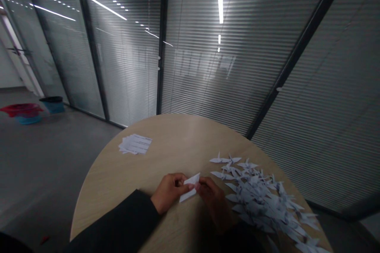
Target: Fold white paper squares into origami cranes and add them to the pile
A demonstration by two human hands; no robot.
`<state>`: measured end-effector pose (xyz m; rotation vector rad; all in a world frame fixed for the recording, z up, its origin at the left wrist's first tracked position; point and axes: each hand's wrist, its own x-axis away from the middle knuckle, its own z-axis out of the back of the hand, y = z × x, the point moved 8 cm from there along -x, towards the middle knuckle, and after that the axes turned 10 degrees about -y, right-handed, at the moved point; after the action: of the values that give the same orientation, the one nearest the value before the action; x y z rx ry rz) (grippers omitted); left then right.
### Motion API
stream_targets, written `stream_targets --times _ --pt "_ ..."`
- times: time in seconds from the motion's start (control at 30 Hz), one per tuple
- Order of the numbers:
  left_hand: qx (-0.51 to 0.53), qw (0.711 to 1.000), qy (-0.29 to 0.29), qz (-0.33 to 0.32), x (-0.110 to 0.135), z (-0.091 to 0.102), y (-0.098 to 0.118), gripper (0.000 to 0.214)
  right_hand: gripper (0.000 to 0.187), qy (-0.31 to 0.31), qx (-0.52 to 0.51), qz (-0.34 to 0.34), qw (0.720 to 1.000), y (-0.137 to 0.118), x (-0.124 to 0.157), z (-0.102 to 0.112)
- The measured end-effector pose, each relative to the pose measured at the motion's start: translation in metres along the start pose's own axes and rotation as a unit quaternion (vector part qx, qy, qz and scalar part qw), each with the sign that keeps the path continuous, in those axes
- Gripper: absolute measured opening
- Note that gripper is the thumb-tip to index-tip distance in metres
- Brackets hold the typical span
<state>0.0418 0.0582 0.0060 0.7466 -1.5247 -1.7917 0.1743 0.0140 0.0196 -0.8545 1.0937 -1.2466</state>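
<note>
A small folded piece of white paper (pixel 187 195) is held just above the near part of the round table. My left hand (pixel 170 190) grips it from the left, thumb laid across the paper. From the right, my right hand (pixel 214 199) pinches its edge, and the two thumbs nearly meet over it. Fingers hide the paper's middle, so its exact fold cannot be made out. To the right of my right hand lies a large heap of folded white paper cranes (pixel 261 201). Farther off at the left rests a loose stack of printed paper squares (pixel 136 144).
The round wooden table (pixel 181 138) stands close to a glass partition with blinds (pixel 204 87). On the floor at the left are a blue bin with a red liner (pixel 25 112) and another blue bin with a dark liner (pixel 53 104).
</note>
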Motion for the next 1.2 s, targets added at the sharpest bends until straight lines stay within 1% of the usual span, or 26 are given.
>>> stream_targets --times 0.1,0.2,0.27,0.43,0.53,0.7,0.83,0.97,1.07,1.2 --pt "-0.058 0.998 -0.021 0.004 0.003 -0.006 0.0 0.048 0.027 -0.021 -0.003 -0.033 0.999 0.005 0.0 -0.001" --pt "-0.071 0.997 -0.03 0.003 0.004 -0.01 0.0 0.048 0.025 -0.016 0.002 -0.057 0.998 0.009 0.002 0.0" --pt "-0.048 0.998 -0.045 -0.001 0.004 -0.013 0.0 0.047 0.027 -0.003 -0.011 -0.062 0.998 0.011 0.002 0.001" --pt "0.075 0.993 -0.093 0.012 0.003 -0.024 -0.004 0.046 0.03 0.017 -0.029 -0.073 0.997 0.011 0.003 0.004" --pt "0.106 0.99 -0.093 0.03 0.002 -0.025 -0.007 0.047 0.03 0.032 -0.023 -0.075 0.996 0.009 0.003 0.008" --pt "0.12 0.987 -0.103 0.041 0.002 -0.025 -0.007 0.043 0.034 0.04 -0.029 -0.07 0.996 0.01 0.002 0.012" --pt "0.133 0.983 -0.114 0.048 0.002 -0.024 -0.006 0.041 0.042 0.038 -0.047 -0.076 0.995 0.012 0.002 0.013" --pt "0.142 0.98 -0.126 0.052 0.003 -0.026 -0.006 0.041 0.041 0.04 -0.05 -0.086 0.994 0.008 0.003 0.016" --pt "0.14 0.981 -0.121 0.054 0.003 -0.025 -0.007 0.041 0.041 0.04 -0.05 -0.077 0.995 0.003 0.003 0.018" --pt "0.127 0.986 -0.095 0.054 0.002 -0.021 -0.007 0.041 0.041 0.062 -0.053 -0.082 0.993 0.004 0.004 0.023"
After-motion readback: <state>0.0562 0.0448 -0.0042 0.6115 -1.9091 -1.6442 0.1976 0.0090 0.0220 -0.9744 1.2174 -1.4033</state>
